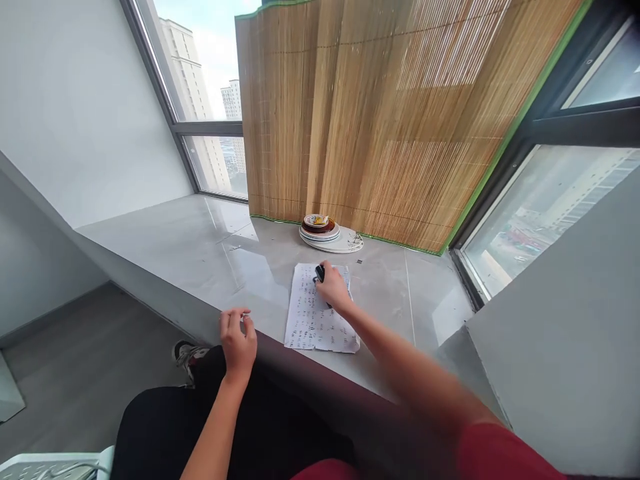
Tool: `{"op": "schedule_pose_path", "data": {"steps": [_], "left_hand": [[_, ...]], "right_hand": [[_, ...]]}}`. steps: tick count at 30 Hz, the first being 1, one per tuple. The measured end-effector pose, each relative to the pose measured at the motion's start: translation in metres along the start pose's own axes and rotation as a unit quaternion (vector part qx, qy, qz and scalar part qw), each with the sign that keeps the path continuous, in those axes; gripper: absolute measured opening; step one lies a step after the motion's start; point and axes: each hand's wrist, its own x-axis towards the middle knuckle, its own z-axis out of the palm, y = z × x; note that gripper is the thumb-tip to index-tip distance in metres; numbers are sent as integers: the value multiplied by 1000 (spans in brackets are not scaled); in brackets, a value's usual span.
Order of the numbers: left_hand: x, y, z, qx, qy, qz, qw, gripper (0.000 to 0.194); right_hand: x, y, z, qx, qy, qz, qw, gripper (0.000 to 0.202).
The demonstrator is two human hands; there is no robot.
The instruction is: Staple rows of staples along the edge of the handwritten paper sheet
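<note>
A white sheet of paper (300,320) with rows of handwriting lies on the grey tiled sill (380,287). Over its upper part, my right hand (333,287) grips a small black object (320,272), partly covered by the fingers; I cannot tell exactly what it is. My left hand (239,339) is raised near the sill's front edge, left of the paper, with its fingers curled loosely and apart and nothing in them. Beyond the paper sits a stack of plates (320,230), with a small patterned dish on top and an oval white plate (350,241) at the bottom right.
A bamboo blind (375,120) hangs behind the plates. Windows stand at left and right, and a grey wall (570,333) borders the sill on the right. At the lower left is a white basket (55,460) with a cable in it.
</note>
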Motion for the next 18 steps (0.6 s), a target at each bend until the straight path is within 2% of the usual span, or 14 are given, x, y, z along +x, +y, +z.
{"op": "schedule_pose_path", "data": {"steps": [3,6,8,10,12,14,16,18], "left_hand": [[-6,-43,-14,20,19,-25,999,16],[-11,-77,-27,25,2,-54,998,17],[-15,-92,-33,18,-19,-76,997,19],[-18,-99,-41,0,-23,-111,994,20],[-21,-103,-51,-80,-20,-173,981,19],[-27,-108,-67,-191,-36,-232,953,19],[-39,-119,-88,-347,-41,-272,897,22],[-55,-134,-108,-513,40,-271,813,42]], "right_hand": [[-8,34,-20,-3,33,54,998,49],[-5,68,-45,43,48,65,996,53],[7,87,-60,58,83,50,994,48],[23,102,-68,-5,108,14,994,50],[39,111,-66,-116,69,-5,991,55],[51,115,-55,-168,21,-10,986,60],[57,116,-40,-185,-18,-10,983,63],[60,115,-29,-206,-50,-17,977,63]]}}
